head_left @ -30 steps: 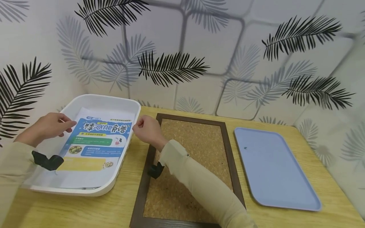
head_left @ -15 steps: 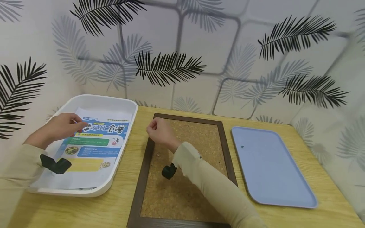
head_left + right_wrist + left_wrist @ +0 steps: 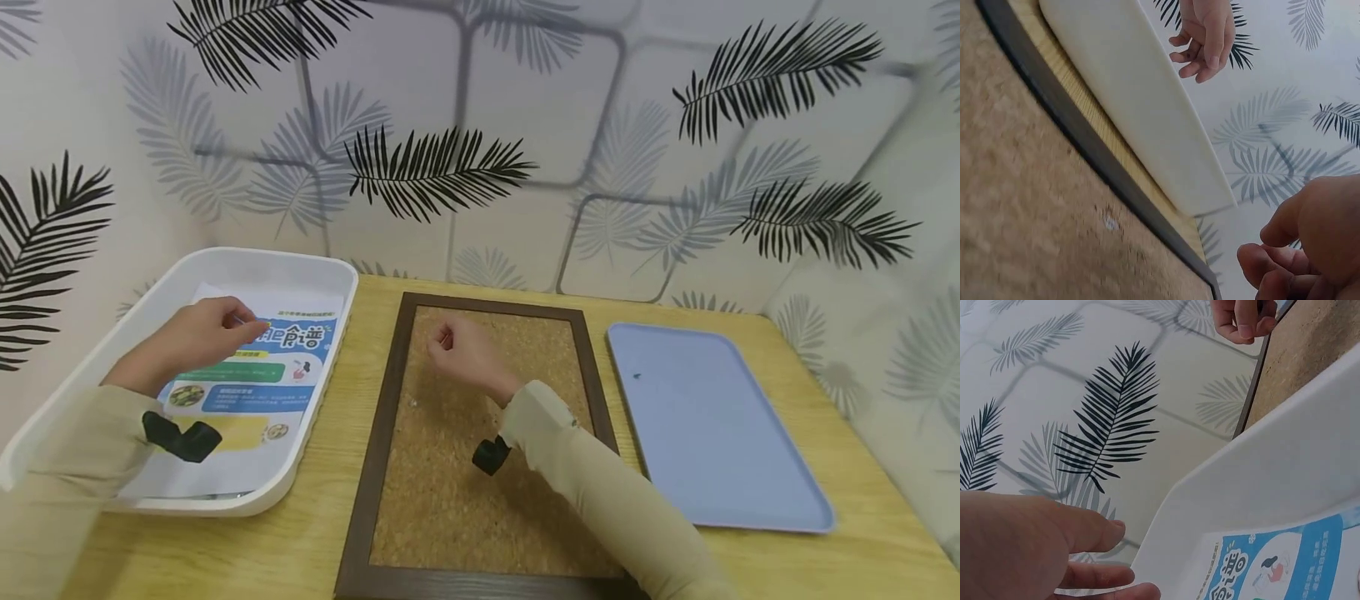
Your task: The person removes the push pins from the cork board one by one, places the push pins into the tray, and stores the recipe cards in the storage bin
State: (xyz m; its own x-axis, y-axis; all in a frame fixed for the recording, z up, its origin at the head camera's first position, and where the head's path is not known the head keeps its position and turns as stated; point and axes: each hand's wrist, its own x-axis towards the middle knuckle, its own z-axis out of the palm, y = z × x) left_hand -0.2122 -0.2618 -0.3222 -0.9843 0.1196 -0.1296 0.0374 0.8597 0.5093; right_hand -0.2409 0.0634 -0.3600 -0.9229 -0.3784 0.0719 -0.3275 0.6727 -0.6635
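Observation:
My left hand (image 3: 206, 333) hovers over the white tub (image 3: 336, 308), fingers relaxed and apart from the thumb; nothing shows between them in the left wrist view. In the tub lies a printed sheet (image 3: 251, 398) with blue, green and yellow panels, partly covered by that hand. Above the upper part of the framed cork board (image 3: 450, 517) is my right hand (image 3: 471, 357). Its fingers are loosely curled, and the right wrist view shows nothing held. A small pale speck (image 3: 1110, 222) marks the cork.
To the right of the board lies a blue tray (image 3: 720, 433) bearing one tiny dark object (image 3: 637, 376). All stand on a wood-grain table (image 3: 337, 467). A leaf-patterned wall (image 3: 510, 225) rises behind it.
My right hand has moved rightward from the tub's edge to over the cork board. The left hand has also shifted right, now covering more of the sheet's title.

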